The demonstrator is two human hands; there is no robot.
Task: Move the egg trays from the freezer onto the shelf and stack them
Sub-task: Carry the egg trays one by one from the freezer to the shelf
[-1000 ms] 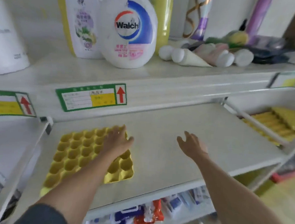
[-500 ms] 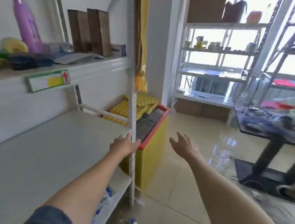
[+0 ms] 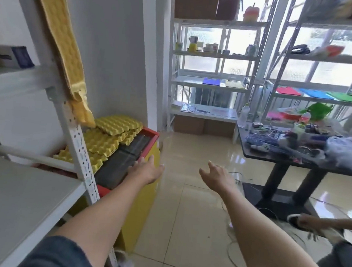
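Observation:
Several yellow egg trays (image 3: pixel 109 134) lie overlapping on the dark lid of a yellow freezer with a red rim (image 3: pixel 148 152), beside the wall. My left hand (image 3: pixel 147 170) is stretched out over the freezer's near right edge, fingers apart, holding nothing, short of the trays. My right hand (image 3: pixel 216 176) hovers open over the floor to the right of the freezer. The white shelf board (image 3: pixel 18 201) is at the lower left; its upright post (image 3: pixel 79 146) stands between the shelf and the freezer.
A yellow foam strip (image 3: pixel 60 38) hangs on the shelf post. A black table (image 3: pixel 308 158) piled with cables and clutter stands to the right, with a person's foot (image 3: pixel 311 226) near its base. White racks (image 3: pixel 215 56) line the far windows. Cables lie on the tiled floor.
My view has swung right from the shelf, where a yellow tray lay under my left hand, to the freezer. Both empty hands have moved toward the freezer.

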